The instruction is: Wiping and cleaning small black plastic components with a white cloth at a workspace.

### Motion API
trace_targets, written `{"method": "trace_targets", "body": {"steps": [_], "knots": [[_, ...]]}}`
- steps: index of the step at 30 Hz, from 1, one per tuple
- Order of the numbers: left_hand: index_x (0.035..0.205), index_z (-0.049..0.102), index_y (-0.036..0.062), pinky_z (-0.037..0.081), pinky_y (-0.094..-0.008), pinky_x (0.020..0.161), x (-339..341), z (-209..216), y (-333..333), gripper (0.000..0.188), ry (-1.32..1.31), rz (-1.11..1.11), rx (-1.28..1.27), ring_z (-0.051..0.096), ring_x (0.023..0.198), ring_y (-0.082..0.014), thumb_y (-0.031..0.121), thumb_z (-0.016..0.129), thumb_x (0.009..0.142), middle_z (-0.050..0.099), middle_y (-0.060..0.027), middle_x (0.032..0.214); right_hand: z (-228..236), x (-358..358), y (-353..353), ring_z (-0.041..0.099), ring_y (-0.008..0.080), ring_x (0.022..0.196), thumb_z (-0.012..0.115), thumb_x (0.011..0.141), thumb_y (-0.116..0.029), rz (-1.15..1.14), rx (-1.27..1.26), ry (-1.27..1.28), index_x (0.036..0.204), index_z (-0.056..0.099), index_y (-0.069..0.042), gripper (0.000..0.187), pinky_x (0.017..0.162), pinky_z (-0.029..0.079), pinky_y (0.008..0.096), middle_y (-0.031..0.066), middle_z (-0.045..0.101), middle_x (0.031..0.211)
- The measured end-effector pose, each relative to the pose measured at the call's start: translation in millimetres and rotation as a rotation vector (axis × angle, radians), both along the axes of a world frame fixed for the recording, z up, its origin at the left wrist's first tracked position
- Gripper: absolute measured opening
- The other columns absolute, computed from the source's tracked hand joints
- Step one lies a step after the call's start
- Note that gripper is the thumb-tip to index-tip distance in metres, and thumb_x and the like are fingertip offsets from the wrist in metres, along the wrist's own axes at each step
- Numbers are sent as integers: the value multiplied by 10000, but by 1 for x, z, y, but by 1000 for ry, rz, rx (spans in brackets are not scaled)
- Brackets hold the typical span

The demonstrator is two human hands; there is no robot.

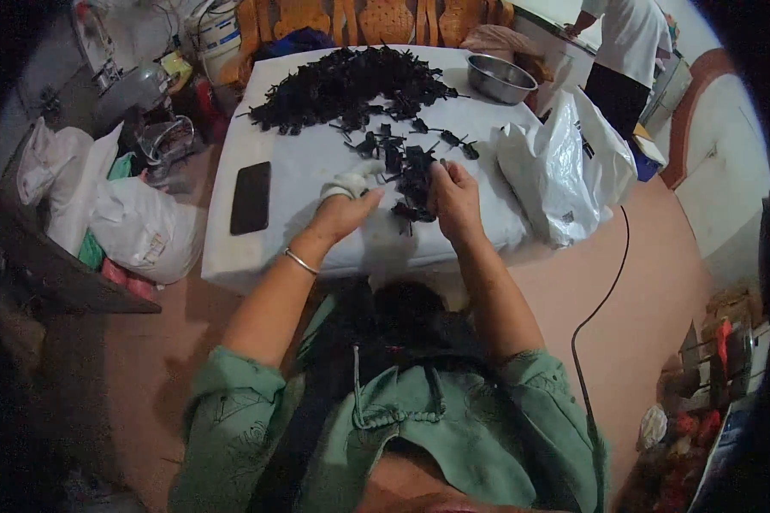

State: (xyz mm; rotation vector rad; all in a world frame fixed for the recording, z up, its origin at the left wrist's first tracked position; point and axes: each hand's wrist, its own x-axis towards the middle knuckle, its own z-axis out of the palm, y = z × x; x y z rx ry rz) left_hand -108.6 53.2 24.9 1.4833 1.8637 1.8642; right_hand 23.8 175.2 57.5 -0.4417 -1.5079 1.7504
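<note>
Many small black plastic parts with thin prongs form a large heap (pixel 351 81) at the far side of the white-covered table (pixel 308 141). A smaller cluster of the same parts (pixel 415 175) lies nearer, between my hands. My left hand (pixel 351 201), with white wrapping on its fingers and a bangle at the wrist, is at the cluster's left edge, its fingers bent together. What they pinch is too small to make out. My right hand (pixel 458 201) is curled at the cluster's right side, thumb against the fingers; its grip hides whatever is inside.
A dark phone (pixel 251 198) lies at the table's left. A metal bowl (pixel 500 79) stands at the far right, with a white plastic bag (pixel 565 167) at the right edge. Full sacks (pixel 141 227) sit on the left. Another person (pixel 629 51) stands back right; a cable (pixel 603 299) crosses the floor.
</note>
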Motion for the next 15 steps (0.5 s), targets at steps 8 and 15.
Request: {"method": "trace_targets", "body": {"steps": [8,15], "knots": [[1117,506,10,461,-221,711,45,30,4,298,-170,-174,-60,532,863,-90,58,539,825,573,-33,972,-5,43,-7,279,48,426,515,859,-227,291,-324,41,739,443,-119,178,373,214,200,-69,320,544],[1054,537,29,485,-246,683,70,22,1,234,-485,-231,-23,563,799,-104,81,557,826,587,-24,922,-7,53,-16,313,47,467,511,862,-216,280,-314,-81,854,503,-87,130,389,239,199,-55,360,580]]}}
